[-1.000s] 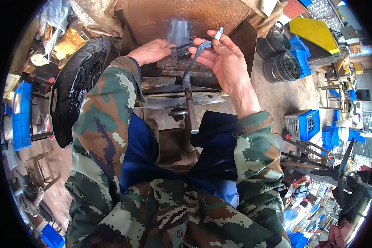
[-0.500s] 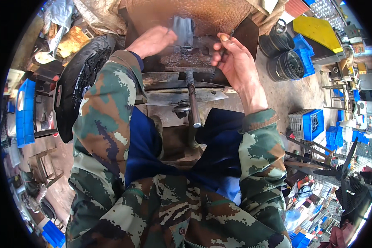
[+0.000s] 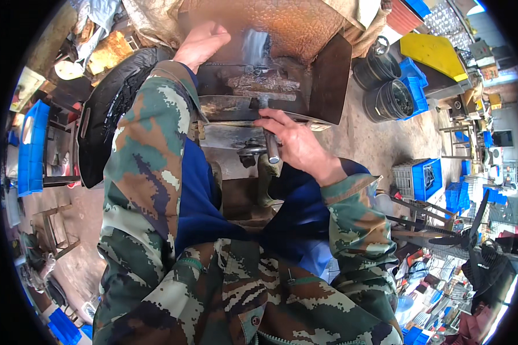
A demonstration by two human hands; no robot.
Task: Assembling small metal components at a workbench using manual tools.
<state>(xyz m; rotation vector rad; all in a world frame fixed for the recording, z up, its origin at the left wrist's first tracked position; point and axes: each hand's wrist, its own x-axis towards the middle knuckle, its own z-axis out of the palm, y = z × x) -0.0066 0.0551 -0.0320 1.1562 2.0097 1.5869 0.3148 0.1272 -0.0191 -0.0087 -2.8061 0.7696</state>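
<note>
My left hand (image 3: pixel 204 43) is raised at the upper left of the bench. Its fingers are curled together, and anything inside them is hidden. Low at the middle, my right hand (image 3: pixel 299 144) closes around a short steel bar handle (image 3: pixel 273 153), whose round end pokes out below the fingers. Behind the handle lies a dark, crusted metal block (image 3: pixel 262 84). Farther back, a pale, shiny blurred face (image 3: pixel 255 49) shows in front of a brown textured sheet (image 3: pixel 296 26). A metal plate (image 3: pixel 221 137) sits beneath the handle.
A black tub (image 3: pixel 118 118) with dark thin pieces stands left of my forearm. To the right are black buckets (image 3: pixel 388 100), a blue crate (image 3: pixel 425 178) and a yellow panel (image 3: pixel 431 56). A dark metal side wall (image 3: pixel 331 77) edges the bench. A fan (image 3: pixel 472 238) stands lower right.
My right hand has come down and left onto the bar handle; the thin dark piece it held is no longer visible there. My left hand has moved up and left, away from the shiny face.
</note>
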